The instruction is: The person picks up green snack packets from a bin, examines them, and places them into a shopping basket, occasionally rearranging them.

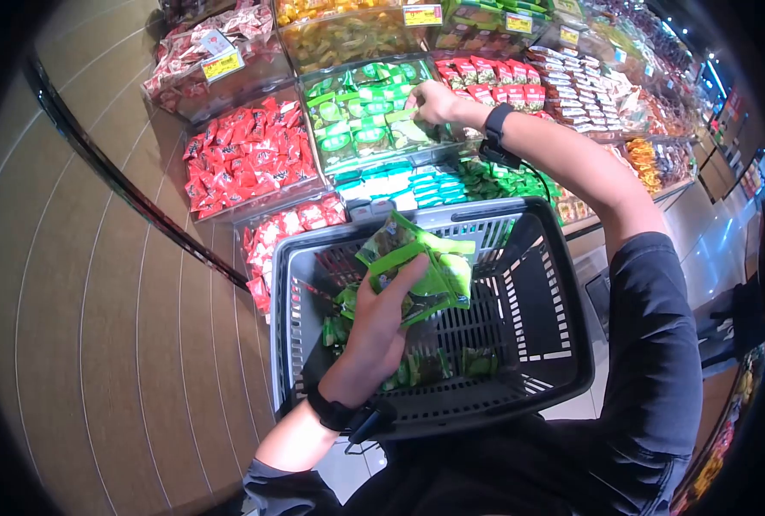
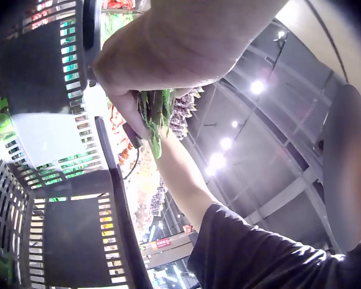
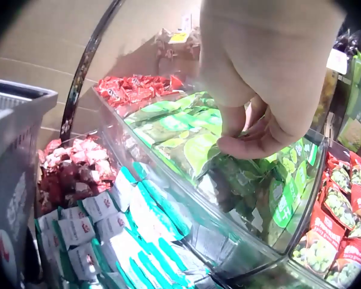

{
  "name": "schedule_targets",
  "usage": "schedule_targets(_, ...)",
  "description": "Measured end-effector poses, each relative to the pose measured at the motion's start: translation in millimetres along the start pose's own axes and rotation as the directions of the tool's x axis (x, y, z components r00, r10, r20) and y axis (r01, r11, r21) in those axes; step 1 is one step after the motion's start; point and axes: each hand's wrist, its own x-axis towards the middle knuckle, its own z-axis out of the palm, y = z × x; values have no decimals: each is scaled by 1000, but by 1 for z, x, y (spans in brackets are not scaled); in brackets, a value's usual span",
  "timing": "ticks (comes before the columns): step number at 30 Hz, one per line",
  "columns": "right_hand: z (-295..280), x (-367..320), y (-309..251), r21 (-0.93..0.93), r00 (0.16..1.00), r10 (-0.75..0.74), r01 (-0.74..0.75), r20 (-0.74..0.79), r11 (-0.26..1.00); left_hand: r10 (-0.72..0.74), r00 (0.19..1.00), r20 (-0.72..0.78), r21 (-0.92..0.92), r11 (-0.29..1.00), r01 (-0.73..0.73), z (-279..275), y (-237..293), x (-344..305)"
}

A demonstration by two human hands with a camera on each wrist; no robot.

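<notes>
Over the basket, my left hand (image 1: 381, 320) grips several green snack packets (image 1: 434, 279), its thumb lying across their front. The left wrist view shows the edges of these packets (image 2: 156, 114) poking out below the curled fingers. My right hand (image 1: 438, 103) reaches into a clear bin of similar green packets. Seen from the right wrist, the thumb and fingers (image 3: 246, 141) are curled together at the top edge of a green packet (image 3: 201, 150), pinching it. The grey shopping basket (image 1: 572, 344) has a few more green packets (image 1: 430, 365) at its bottom.
Red packets (image 1: 249, 150) fill the bin to the left. Teal and white packets (image 3: 150, 235) lie in a lower bin in front, beside the basket. Red-topped packets of green nuts (image 3: 325, 235) are on the right. Clear bin walls (image 3: 174, 174) separate the goods.
</notes>
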Motion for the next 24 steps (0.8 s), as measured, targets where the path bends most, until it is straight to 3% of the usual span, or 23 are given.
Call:
schedule_targets(2, -23, 23, 10, 239, 995, 95, -87, -21, 967, -4, 1000, -20, -3, 1000, 4, -1, 0, 0)
schedule_targets(3, -27, 42, 29, 247, 996, 55, -38, -65, 968, -9, 1000, -6, 3, 1000, 9, -2, -1, 1)
schedule_targets(7, -48, 58, 28, 276, 992, 103, -80, -68, 958, -24, 1000, 0, 19, 1000, 24, 1, 0, 0)
schedule_targets(10, -44, 65, 28, 210, 993, 17, 8, -118, 978, -28, 1000, -9, 29, 999, 28, 2, 1, 0)
schedule_targets(14, -31, 68, 37, 146, 991, 82, -66, -103, 987, -35, 999, 15, 28, 999, 34, 0, 1, 1)
schedule_targets(16, -24, 68, 40, -52, 993, -17, 11, -120, 999, -41, 999, 16, 27, 999, 41, -1, 1, 2)
schedule_targets(18, -20, 68, 41, -128, 987, -38, 17, -159, 992, -32, 999, 20, 30, 999, 31, 0, 4, 4)
schedule_targets(22, -23, 65, 41, -136, 988, -98, 81, -123, 987, -13, 1000, 20, -2, 1000, 13, -4, 1, 3)
schedule_targets(24, -26, 60, 39, -214, 952, -134, 75, -274, 974, -11, 999, 30, -14, 1000, 12, -6, 0, 5)
